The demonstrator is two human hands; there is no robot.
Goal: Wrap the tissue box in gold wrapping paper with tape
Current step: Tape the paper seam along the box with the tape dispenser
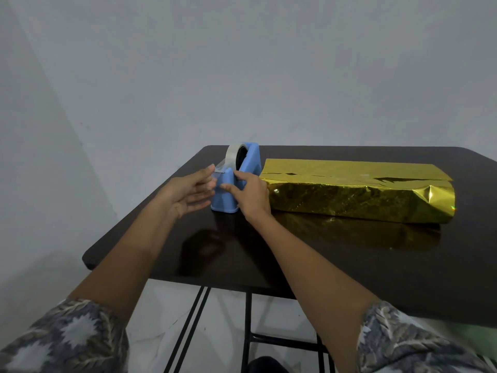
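Note:
A long box wrapped in gold paper [357, 195] lies on the dark table [295, 254], right of centre, with its right end crumpled and loose. A blue tape dispenser [228, 195] with a clear tape roll [233, 155] stands at the box's left end. My right hand [250, 193] rests on the dispenser's right side and holds it. My left hand [189, 193] is just left of the dispenser. Its fingertips pinch the free end of the tape [219, 168] at the cutter.
The table's left edge runs close beside the dispenser, and its near edge lies under my forearms. Black metal table legs [248, 327] show below over a pale floor. A grey wall stands behind the table.

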